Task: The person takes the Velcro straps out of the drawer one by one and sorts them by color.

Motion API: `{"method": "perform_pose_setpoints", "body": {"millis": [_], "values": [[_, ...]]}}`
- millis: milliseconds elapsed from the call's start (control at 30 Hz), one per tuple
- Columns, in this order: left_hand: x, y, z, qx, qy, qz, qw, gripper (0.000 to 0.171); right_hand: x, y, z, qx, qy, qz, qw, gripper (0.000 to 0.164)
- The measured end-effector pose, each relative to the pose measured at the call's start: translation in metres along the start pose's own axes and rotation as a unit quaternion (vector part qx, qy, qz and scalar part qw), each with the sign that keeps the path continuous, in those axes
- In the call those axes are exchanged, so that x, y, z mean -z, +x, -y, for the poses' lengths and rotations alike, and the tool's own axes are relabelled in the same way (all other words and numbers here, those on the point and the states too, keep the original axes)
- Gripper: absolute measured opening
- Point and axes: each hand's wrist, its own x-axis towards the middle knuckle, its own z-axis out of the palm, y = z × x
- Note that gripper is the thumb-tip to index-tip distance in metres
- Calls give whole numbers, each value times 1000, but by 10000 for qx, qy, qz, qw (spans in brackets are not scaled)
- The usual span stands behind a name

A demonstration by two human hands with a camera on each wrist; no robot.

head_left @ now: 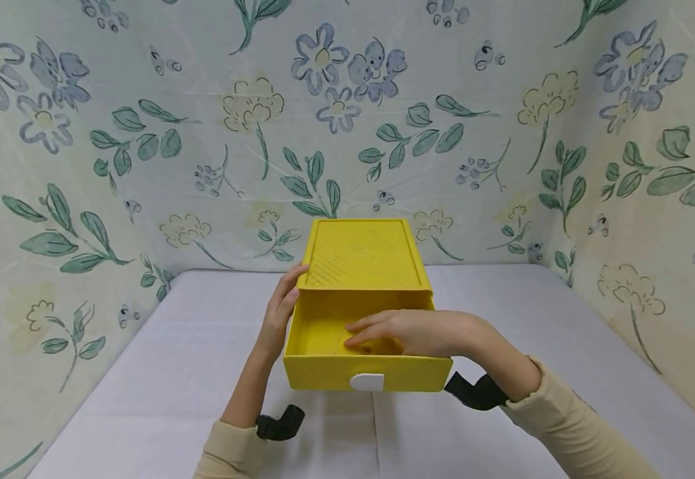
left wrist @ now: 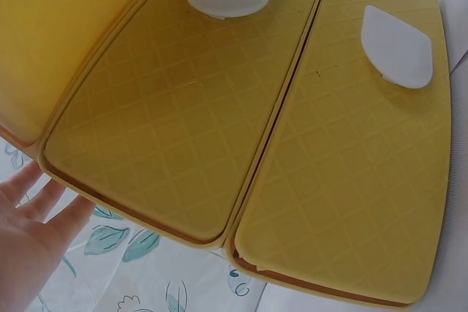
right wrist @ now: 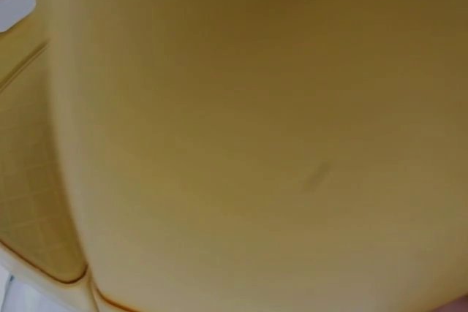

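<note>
A yellow drawer unit (head_left: 364,253) stands on the white-covered table, its top drawer (head_left: 323,372) pulled out toward me. The drawer's front carries a white tab (head_left: 367,382). My left hand (head_left: 277,313) rests against the unit's left side; in the left wrist view its fingers (left wrist: 69,217) lie along the side edge. Reaching over the drawer's right wall, my right hand (head_left: 413,332) has its fingers extended inside, above a small yellow-orange patch (head_left: 374,346) on the drawer floor. I cannot tell what that patch is. The drawer's outer surface (right wrist: 256,144) fills most of the right wrist view.
Below the pulled-out drawer are a middle drawer (left wrist: 168,107) and a lower drawer (left wrist: 344,166), both closed, with white tabs. A floral cloth (head_left: 335,153) hangs behind and at the sides. Black straps (head_left: 476,392) show near both wrists.
</note>
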Motion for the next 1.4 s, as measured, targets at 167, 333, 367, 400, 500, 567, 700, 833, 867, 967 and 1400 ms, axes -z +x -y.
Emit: {"method": "perform_pose_setpoints", "body": {"millis": [167, 333, 367, 400, 500, 567, 700, 833, 867, 967, 1400], "values": [[-1, 0, 1, 11, 35, -35, 10000, 43, 2, -2, 0, -31, -124, -22, 9999, 47], [-3, 0, 1, 22, 36, -56, 10000, 42, 3, -5, 1, -196, -213, -94, 9995, 47], [-3, 0, 1, 28, 22, -54, 10000, 42, 3, -5, 1, -226, -224, -112, 9994, 47], [-4, 0, 1, 32, 7, -55, 10000, 42, 3, -6, 1, -243, -247, -131, 9993, 47], [-4, 1, 1, 64, -7, -62, 10000, 43, 5, -8, 1, -295, -233, -186, 9991, 48], [-5, 1, 0, 85, 16, -70, 9999, 43, 6, -10, 1, -344, -182, -229, 9990, 49], [-6, 0, 0, 103, 72, -100, 9999, 42, 10, -14, 0, -430, -123, -360, 9983, 54], [-7, 1, -2, 119, 113, -128, 9998, 42, 15, -18, -2, -467, -195, -490, 9975, 58], [-7, 1, -2, 128, 124, -134, 9998, 42, 16, -18, -3, -459, -232, -517, 9973, 59], [-8, 1, -3, 170, 157, -153, 9996, 42, 18, -20, -4, -396, -356, -613, 9967, 58], [-9, 3, -3, 132, 181, -152, 9996, 42, 27, -32, -6, -261, -345, -855, 9954, 53]]}}
